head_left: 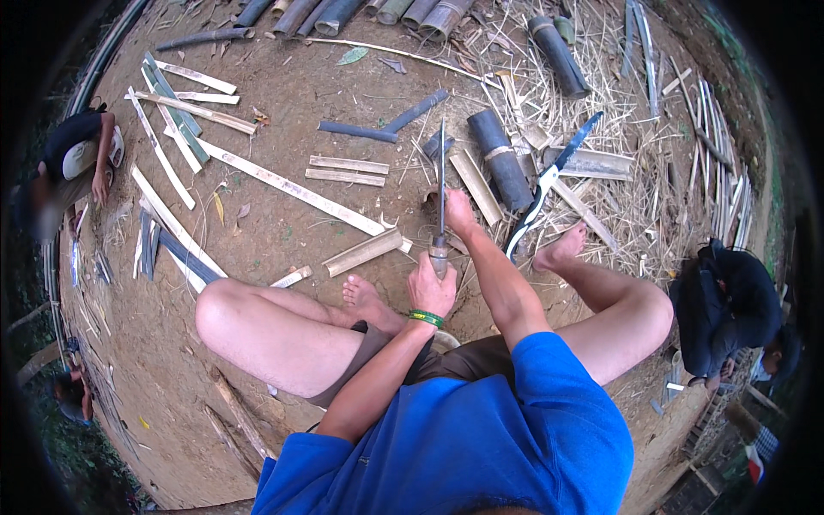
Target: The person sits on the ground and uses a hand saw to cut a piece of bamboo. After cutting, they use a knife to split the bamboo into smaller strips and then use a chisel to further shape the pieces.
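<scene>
My left hand is closed around the wooden handle of a knife. Its long, narrow blade points away from me, seen almost edge-on. Just beyond, my right hand is closed close beside the blade. A dark end of something shows at its fingers, but I cannot make out what it grips. Past the blade tip area lies a short dark bamboo piece. A split bamboo half rests on the ground left of my left hand.
Right of my hands are a bamboo tube and a curved saw. Pale strips lie to the left, and more bamboo tubes at the far edge. People crouch at the left and right.
</scene>
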### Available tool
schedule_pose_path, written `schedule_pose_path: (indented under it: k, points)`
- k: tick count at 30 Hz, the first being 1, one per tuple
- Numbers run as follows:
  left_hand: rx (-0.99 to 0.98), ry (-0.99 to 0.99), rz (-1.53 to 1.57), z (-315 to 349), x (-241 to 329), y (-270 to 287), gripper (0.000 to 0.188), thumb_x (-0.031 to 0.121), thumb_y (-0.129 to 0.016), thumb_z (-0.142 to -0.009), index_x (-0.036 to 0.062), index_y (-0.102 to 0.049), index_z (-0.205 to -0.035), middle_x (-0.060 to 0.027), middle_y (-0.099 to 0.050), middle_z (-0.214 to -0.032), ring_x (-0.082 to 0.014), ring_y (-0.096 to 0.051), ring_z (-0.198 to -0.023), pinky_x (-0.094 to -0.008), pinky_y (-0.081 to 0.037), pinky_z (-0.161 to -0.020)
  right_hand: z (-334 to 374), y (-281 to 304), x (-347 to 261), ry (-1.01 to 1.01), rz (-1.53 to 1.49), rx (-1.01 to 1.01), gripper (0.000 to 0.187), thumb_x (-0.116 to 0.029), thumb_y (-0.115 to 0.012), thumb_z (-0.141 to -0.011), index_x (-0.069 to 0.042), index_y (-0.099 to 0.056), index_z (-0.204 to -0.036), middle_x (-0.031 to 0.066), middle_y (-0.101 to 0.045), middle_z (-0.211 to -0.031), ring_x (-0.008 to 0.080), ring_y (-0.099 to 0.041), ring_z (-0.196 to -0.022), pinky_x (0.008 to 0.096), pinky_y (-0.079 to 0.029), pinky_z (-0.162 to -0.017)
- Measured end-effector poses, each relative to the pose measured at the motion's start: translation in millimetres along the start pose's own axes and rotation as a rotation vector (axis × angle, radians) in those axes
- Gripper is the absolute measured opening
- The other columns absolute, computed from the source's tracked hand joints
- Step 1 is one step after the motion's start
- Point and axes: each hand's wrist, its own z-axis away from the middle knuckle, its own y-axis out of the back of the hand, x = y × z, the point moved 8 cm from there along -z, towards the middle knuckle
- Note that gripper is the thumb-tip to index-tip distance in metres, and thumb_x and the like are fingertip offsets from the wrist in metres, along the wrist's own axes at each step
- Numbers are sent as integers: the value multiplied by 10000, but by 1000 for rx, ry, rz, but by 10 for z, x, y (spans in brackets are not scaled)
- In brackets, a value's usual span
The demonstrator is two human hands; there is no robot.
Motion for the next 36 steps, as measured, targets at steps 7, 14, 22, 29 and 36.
schedule_pose_path:
  k: [7, 14, 22, 29, 36]
  points:
    - [9, 6, 19, -9, -12, -9, 273, 206, -680, -863, 4, -550, -992, -270, -649, -796, -498, -635, -772, -585, -472, -714, 9, 11, -15, 18, 17, 19, 233, -82, -681, -894, -130, -703, -1121, 223, -706, -933, 450, -674, -852, 523, -557, -767]
    - [3, 58, -6, -11, -83, -48, 280, 223, -684, -858, 8, -553, -979, -264, -641, -772, -495, -633, -765, -583, -470, -712, 9, 19, -75, 33, 18, 28, 210, -70, -675, -893, -120, -702, -1095, 213, -709, -923, 442, -679, -840, 511, -564, -763]
    - [74, 4, 24, -5, -46, -37, 255, 212, -712, -838, 22, -584, -949, -204, -652, -732, -435, -658, -711, -529, -488, -696, -13, -16, 16, 68, -18, 65, 157, -66, -671, -888, -107, -694, -1038, 208, -705, -896, 445, -674, -832, 512, -561, -746]
    - [31, 40, 33, -10, -41, -29, 276, 221, -690, -859, 11, -563, -985, -259, -655, -789, -495, -642, -780, -578, -473, -724, -11, -1, -46, 47, -12, 43, 154, -80, -671, -887, -100, -691, -1039, 208, -709, -910, 441, -678, -847, 519, -557, -766]
    - [69, -3, 2, -3, -43, -48, 272, 215, -682, -863, 12, -556, -992, -262, -653, -791, -493, -641, -776, -580, -471, -716, -29, -8, -36, 4, 44, -2, 158, -75, -665, -890, -106, -693, -1042, 205, -713, -928, 443, -677, -859, 520, -556, -775]
